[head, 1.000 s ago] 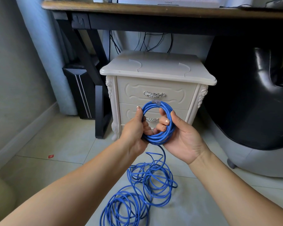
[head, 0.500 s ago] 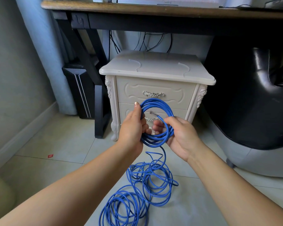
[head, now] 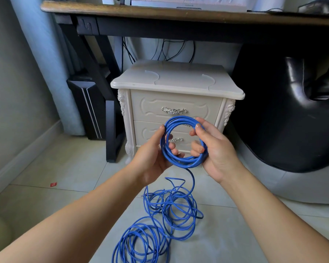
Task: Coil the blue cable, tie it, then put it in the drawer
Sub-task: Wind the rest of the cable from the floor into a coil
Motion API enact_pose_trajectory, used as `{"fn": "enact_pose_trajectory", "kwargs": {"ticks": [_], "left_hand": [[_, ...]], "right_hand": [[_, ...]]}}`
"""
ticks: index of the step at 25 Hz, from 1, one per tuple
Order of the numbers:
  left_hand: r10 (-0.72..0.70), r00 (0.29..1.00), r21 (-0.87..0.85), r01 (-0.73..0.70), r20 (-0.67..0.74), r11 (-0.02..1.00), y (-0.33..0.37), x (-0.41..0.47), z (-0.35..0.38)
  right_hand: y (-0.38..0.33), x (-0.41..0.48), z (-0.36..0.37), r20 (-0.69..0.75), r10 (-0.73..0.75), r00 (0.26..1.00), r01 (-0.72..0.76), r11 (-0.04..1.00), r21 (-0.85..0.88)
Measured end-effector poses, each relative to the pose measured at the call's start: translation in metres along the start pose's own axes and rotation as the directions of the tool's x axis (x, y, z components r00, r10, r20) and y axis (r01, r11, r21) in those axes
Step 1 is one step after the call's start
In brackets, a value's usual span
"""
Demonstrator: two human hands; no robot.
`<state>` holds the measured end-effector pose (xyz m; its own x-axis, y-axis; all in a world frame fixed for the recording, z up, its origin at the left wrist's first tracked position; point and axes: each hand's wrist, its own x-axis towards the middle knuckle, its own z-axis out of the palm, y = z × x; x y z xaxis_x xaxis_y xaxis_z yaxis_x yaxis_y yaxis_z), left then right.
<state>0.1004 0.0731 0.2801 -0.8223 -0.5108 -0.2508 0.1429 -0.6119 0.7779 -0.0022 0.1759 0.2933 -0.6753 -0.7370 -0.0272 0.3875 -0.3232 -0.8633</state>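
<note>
In front of the shut drawer [head: 201, 109], left grip [head: 152, 158] and right grip [head: 218, 154] clamp a few cable [head: 180, 164] loops; most lies loose on the floor [head: 235, 234] at 6 o'clock. Tying, stowing remain.

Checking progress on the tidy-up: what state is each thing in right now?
Blue cable: partly coiled, untied, rest loose on the floor.
Left hand: grips the coil's left side.
Right hand: grips the coil's right side.
Top drawer: closed.
Bottom drawer: closed.

The cable [head: 183, 162] is blue, the nightstand [head: 177, 82] cream with silver handles [head: 174, 111], the chair [head: 273, 114] black.
</note>
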Motion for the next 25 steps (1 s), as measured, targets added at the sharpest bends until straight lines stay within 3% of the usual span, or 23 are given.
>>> {"fn": "enact_pose_trajectory", "kwargs": {"ticks": [3,6,9,12,14,16,20,22,25], "left_hand": [[-0.038,0.993,0.198,0.015,0.113,0.980,0.013,-0.002,-0.005],[0.049,0.984,0.476,-0.126,0.171,0.871,0.021,-0.002,-0.005],[0.104,0.963,0.722,-0.257,0.250,0.642,0.028,-0.005,-0.003],[0.059,0.940,0.897,-0.338,0.335,0.285,0.023,-0.007,0.002],[0.120,0.929,0.913,-0.367,0.350,0.177,0.018,-0.004,0.002],[0.200,0.918,0.882,-0.387,0.342,0.269,0.017,-0.001,-0.001],[0.254,0.944,0.662,-0.330,0.213,0.673,0.023,0.005,-0.010],[0.214,0.958,0.564,-0.285,0.190,0.775,0.024,0.006,-0.014],[0.197,0.970,0.547,-0.244,0.146,0.801,0.026,0.009,-0.019]], "right_hand": [[-0.003,0.000,-0.001,0.049,-0.019,0.999,0.030,0.969,-0.246],[-0.005,0.002,0.000,0.072,0.055,0.996,-0.024,0.927,-0.373],[-0.005,0.005,0.002,0.012,0.070,0.997,-0.052,0.829,-0.557],[0.003,0.009,0.004,-0.010,0.016,1.000,-0.018,0.725,-0.688],[0.004,0.011,0.004,-0.022,-0.018,1.000,0.000,0.771,-0.636],[-0.004,0.014,-0.001,0.012,0.056,0.998,-0.042,0.854,-0.519],[-0.008,0.010,-0.019,0.193,0.335,0.922,-0.186,0.822,-0.538],[-0.003,0.009,-0.021,0.211,0.320,0.924,-0.165,0.829,-0.535],[-0.007,0.015,-0.022,0.120,0.198,0.973,-0.110,0.851,-0.513]]}}
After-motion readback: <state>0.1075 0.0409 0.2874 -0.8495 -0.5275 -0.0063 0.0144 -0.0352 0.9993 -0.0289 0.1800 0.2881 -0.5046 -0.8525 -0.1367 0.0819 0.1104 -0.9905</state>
